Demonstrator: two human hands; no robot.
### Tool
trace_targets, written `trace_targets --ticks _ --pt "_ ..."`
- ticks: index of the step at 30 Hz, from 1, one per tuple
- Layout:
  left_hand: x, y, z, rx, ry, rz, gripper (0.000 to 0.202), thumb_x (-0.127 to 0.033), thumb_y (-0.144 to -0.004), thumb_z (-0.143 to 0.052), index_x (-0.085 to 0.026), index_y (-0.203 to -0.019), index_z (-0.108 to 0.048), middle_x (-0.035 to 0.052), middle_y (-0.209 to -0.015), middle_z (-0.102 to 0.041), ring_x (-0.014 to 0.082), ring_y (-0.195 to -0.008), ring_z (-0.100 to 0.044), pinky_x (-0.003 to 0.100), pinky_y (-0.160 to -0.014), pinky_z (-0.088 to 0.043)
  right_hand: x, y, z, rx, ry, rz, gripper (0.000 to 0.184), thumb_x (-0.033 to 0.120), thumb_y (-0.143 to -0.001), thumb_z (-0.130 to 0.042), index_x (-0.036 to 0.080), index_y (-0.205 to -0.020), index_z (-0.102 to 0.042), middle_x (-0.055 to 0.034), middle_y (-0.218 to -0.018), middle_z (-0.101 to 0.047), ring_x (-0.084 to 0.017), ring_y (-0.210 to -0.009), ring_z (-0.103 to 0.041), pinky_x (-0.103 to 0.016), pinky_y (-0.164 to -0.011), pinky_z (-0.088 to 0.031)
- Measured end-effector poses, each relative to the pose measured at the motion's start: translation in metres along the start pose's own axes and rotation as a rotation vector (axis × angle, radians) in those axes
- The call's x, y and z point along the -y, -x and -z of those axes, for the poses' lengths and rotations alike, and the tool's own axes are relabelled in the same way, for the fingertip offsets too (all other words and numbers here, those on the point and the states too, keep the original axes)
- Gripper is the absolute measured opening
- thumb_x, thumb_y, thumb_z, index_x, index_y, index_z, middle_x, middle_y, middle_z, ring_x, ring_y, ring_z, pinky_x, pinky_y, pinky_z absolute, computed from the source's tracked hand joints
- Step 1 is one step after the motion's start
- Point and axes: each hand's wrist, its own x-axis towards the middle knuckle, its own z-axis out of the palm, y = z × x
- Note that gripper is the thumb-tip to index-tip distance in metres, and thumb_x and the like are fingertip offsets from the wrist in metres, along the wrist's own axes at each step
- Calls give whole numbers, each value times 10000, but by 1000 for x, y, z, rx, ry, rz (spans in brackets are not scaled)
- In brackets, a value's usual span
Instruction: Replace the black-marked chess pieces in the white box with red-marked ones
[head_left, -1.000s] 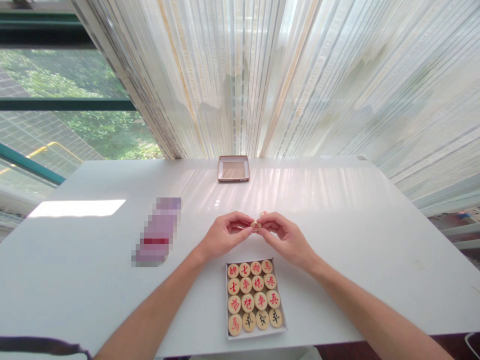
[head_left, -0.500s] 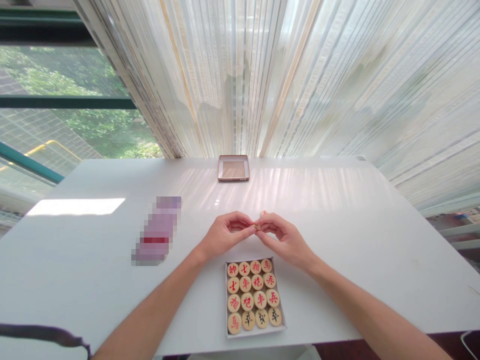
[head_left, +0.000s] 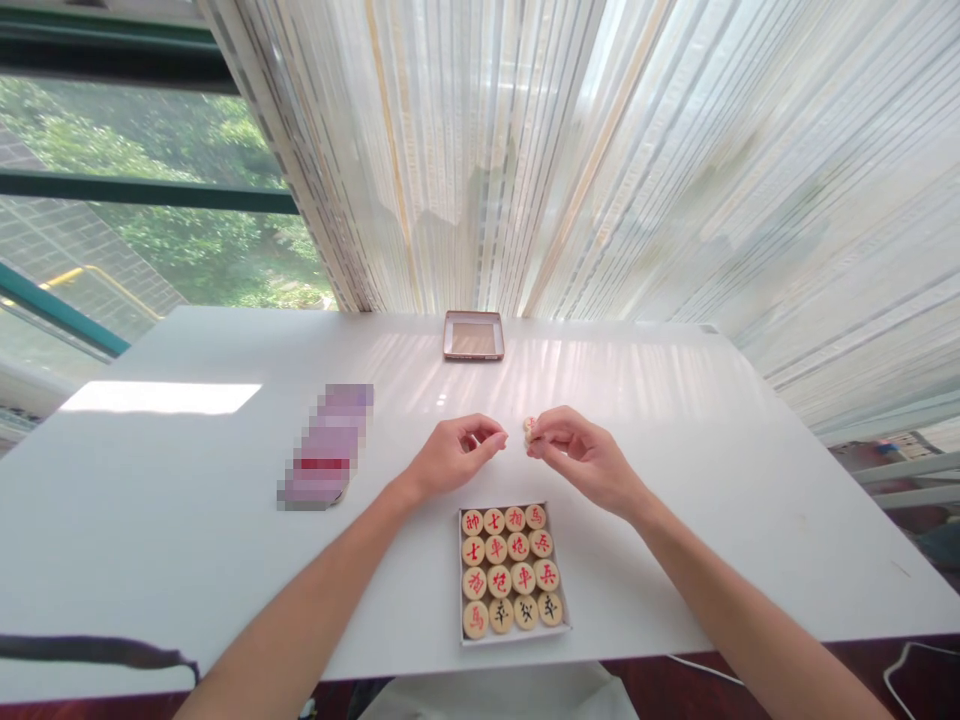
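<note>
My right hand (head_left: 581, 455) is pinched on a wooden Chinese chess piece (head_left: 532, 441), mostly covered by the fingertips. Just behind those fingertips, another chess piece (head_left: 530, 423) with a red character lies on the table. My left hand (head_left: 461, 450) is apart from it on the left, thumb and fingertips drawn together with nothing seen between them. Between my forearms, nearer to me, stands a shallow white box (head_left: 568, 629). Rows of round wooden pieces (head_left: 496, 549) fill it, most with red characters and several in the front row with black ones.
A shallow brown-rimmed tray or lid (head_left: 474, 357) lies at the far side of the white table (head_left: 675, 400). A blurred-out purple object (head_left: 328, 445) is to the left. A dark strap (head_left: 97, 650) crosses the table's front left corner. Behind hangs a striped curtain (head_left: 465, 150).
My hands have moved apart. The piece that both sets of fingertips touched has shifted to the right with my right hand, and my left hand has let go of it. The view has shifted slightly.
</note>
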Motion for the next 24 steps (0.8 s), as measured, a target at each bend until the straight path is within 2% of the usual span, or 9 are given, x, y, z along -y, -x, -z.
trace_targets --ticks 4,8,14,20,24 --pt "1 2 -1 54 -71 -63 247 -399 -938 -618 -189 -915 -746 30 -841 -753 141 -687 -622 262 -649 -493 22 21 1 47 70 -28 88 321 -950 -679 246 -996 -687 -48 -1000 -621 -200 -907 -674 -399 -834 -623" --pt "2 5 -1 131 -128 -113 223 -387 -911 -647 -203 -939 -769 34 -835 -742 155 -722 -635 273 -682 -496 35 61 -4 59 117 -112 58 293 -969 -651 261 -1001 -687 -46 -981 -607 -192 -876 -655 -367 -794 -618" --pt "-2 8 1 251 -286 -226 196 -410 -833 -745 -230 -831 -822 41 -708 -710 179 -707 -623 297 -703 -481 39 112 -34 56 190 -193 55 258 -976 -618 266 -985 -672 -45 -935 -625 -195 -864 -652 -323 -765 -605" --pt "-2 8 1 283 -272 -265 260 -470 -824 -755 -233 -737 -818 45 -652 -707 192 -702 -615 299 -656 -457 28 126 -76 -37 398 -71 152 222 -975 -558 280 -952 -698 -52 -885 -635 -180 -697 -624 -285 -611 -575" --pt "-1 8 0 286 -302 -291 231 -430 -833 -754 -241 -712 -809 39 -652 -718 196 -712 -623 305 -685 -458 24 128 -91 -68 442 -85 136 203 -955 -592 283 -916 -695 -39 -826 -651 -188 -707 -651 -257 -575 -568"
